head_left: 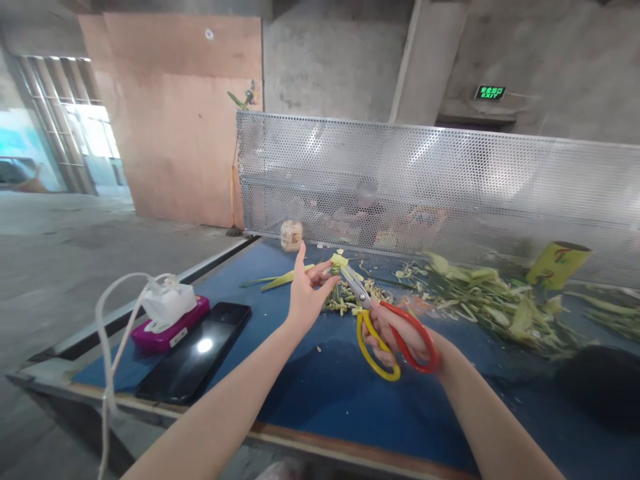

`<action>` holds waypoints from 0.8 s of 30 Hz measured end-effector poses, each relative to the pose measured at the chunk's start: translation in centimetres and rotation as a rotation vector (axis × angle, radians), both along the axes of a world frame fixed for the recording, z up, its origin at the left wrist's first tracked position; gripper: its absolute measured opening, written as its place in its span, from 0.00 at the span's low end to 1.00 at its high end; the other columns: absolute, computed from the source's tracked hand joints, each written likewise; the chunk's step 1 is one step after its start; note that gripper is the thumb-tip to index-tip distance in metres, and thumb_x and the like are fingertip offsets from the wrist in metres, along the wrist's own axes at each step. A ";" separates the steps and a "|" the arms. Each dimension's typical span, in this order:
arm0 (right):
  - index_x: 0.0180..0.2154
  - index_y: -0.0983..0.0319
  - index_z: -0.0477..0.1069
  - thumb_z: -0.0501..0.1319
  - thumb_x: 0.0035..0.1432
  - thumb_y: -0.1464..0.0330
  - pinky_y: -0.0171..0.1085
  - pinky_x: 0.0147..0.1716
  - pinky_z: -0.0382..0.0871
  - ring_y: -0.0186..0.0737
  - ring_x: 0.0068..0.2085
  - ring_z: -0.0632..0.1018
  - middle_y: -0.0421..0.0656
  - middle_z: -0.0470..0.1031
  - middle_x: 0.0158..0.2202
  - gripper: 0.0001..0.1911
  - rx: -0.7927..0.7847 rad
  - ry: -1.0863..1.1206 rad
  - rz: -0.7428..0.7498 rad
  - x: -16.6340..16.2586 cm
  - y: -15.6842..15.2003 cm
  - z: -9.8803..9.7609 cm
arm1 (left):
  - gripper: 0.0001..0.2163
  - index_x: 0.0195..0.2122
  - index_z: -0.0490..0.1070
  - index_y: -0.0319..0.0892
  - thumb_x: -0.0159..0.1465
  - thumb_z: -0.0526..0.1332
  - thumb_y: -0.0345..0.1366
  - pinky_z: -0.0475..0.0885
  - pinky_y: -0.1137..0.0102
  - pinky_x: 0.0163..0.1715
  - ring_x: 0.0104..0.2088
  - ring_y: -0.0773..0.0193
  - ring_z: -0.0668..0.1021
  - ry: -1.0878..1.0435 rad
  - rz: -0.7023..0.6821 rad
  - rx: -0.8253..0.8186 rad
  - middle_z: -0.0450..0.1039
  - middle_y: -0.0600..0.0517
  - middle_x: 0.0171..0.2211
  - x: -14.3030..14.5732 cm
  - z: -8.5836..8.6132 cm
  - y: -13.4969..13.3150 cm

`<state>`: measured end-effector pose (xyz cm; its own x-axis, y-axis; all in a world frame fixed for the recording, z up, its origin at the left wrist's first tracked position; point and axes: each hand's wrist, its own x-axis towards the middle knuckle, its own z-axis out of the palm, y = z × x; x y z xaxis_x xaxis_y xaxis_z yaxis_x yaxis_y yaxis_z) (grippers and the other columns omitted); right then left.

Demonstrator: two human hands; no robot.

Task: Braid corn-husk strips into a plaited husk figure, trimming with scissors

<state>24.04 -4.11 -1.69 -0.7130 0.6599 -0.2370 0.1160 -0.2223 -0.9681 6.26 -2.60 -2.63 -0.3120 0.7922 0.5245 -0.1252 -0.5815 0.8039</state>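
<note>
My right hand (387, 333) is wrapped round a pair of scissors (363, 298) with one red and one yellow handle loop. The blades point up and to the left, reaching a pale yellow-green plant piece (339, 261). That piece is pinched between the thumb and fingers of my left hand (309, 283), close to the blade tips. Whether the blades touch it I cannot tell. Small cut plant bits (345, 301) lie heaped on the blue tabletop (310, 393) beneath my hands. Long green leaves (285, 277) stretch out to the left behind my left hand.
A pile of leafy trimmings (500, 300) covers the right side, beside a yellow container (557, 265). At left lie a black phone (195, 353) and a purple tissue pack (170, 327) with a white cable (107, 360). A perforated metal screen (440, 193) borders the table's back.
</note>
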 end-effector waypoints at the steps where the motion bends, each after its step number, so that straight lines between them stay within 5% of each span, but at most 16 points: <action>1: 0.27 0.63 0.58 0.44 0.53 0.47 0.29 0.14 0.57 0.26 0.14 0.63 0.36 0.62 0.19 0.25 -0.008 -0.001 0.021 0.0 -0.1 0.1 | 0.40 0.58 0.44 0.48 0.47 0.65 0.30 0.72 0.65 0.36 0.28 0.69 0.75 -0.009 0.003 -0.003 0.73 0.49 0.37 0.0 0.0 0.1; 24: 0.24 0.64 0.59 0.43 0.54 0.48 0.29 0.12 0.58 0.25 0.12 0.62 0.37 0.61 0.18 0.26 0.024 -0.052 -0.013 0.0 -0.1 0.3 | 0.25 0.46 0.55 0.43 0.48 0.64 0.33 0.71 0.71 0.32 0.25 0.72 0.73 -0.153 0.068 -0.004 0.71 0.50 0.36 -0.7 0.4 0.4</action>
